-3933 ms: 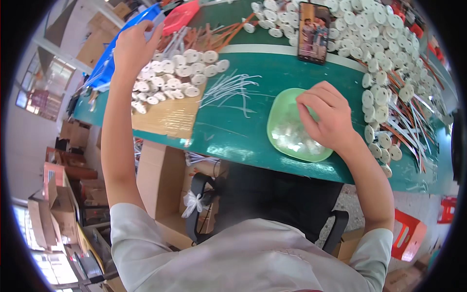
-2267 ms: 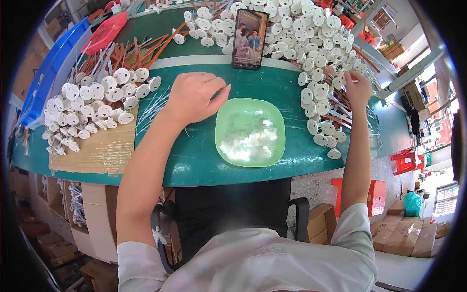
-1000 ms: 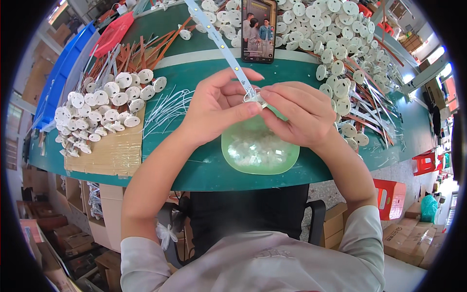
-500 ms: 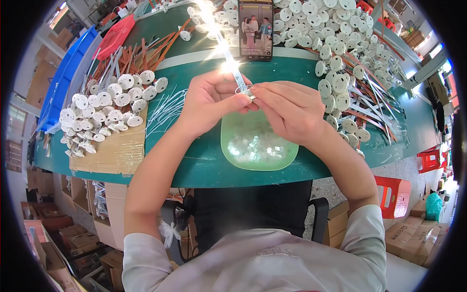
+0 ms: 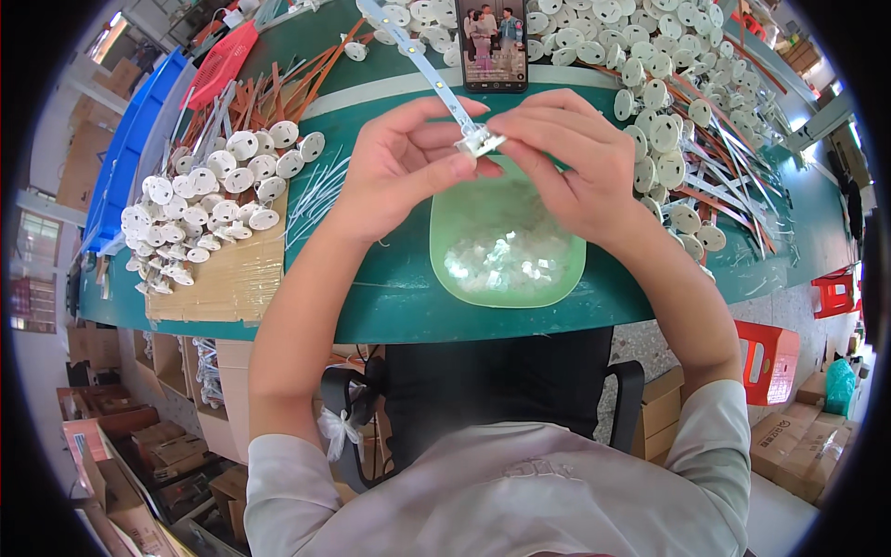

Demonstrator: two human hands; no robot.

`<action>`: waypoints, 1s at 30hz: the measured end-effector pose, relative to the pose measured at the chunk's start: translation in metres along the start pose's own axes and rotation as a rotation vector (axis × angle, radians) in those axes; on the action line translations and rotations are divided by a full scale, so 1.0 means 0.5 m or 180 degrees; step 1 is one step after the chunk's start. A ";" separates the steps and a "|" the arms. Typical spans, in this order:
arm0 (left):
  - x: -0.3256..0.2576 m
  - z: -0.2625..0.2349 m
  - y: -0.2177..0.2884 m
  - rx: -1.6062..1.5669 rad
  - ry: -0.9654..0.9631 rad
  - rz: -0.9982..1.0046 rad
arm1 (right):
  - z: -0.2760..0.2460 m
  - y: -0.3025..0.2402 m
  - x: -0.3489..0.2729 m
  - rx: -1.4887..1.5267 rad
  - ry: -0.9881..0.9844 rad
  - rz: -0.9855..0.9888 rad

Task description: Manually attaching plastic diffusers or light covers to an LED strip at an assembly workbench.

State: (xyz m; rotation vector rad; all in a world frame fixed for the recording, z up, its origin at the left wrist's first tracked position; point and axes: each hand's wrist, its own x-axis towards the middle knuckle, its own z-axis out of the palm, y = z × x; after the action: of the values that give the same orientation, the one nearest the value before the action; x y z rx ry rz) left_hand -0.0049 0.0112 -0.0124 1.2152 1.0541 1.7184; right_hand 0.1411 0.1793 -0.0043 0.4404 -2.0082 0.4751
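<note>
Above a light-green bowl (image 5: pixel 509 295) of small clear pieces, both my hands meet at a small white plastic piece (image 5: pixel 479 142). A pale LED strip (image 5: pixel 429 72) runs up and away from it, with its lights off. My left hand (image 5: pixel 385 176) grips the piece between thumb and fingers, palm partly turned up. From the other side, my right hand (image 5: pixel 580 162) pinches the piece's right edge with thumb and forefinger. The fingers hide part of the piece, so its full shape does not show.
White round discs with strips lie heaped on cardboard at left (image 5: pixel 218 176) and in a larger pile at right (image 5: pixel 664 139). Thin white wires (image 5: pixel 316 200) lie beside the left heap. A phone (image 5: pixel 492 56) stands at the back. Blue (image 5: pixel 130 153) and red baskets (image 5: pixel 223 65) are far left.
The strip was brightly lit and is now dark. Its held end has tilted to show more of the white piece. My right fingers have shifted slightly, and the whole view has moved a little.
</note>
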 end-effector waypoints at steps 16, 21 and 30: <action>0.002 0.010 0.012 0.0577 0.0854 -0.0147 | 0.003 -0.014 -0.035 0.1085 -0.2603 0.0488; 0.001 0.011 0.011 0.0537 0.0856 -0.0120 | -0.001 -0.010 -0.033 0.1341 -0.2380 0.0720; -0.001 0.011 0.007 0.0601 0.0825 -0.0194 | -0.017 -0.024 -0.018 0.1660 -0.2454 0.0585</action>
State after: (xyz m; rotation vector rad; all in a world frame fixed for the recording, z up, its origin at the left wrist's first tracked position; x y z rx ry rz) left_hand 0.0003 0.0108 -0.0082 1.0796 1.4203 1.7939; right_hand 0.1570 0.1743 -0.0067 0.8578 -2.6697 1.0791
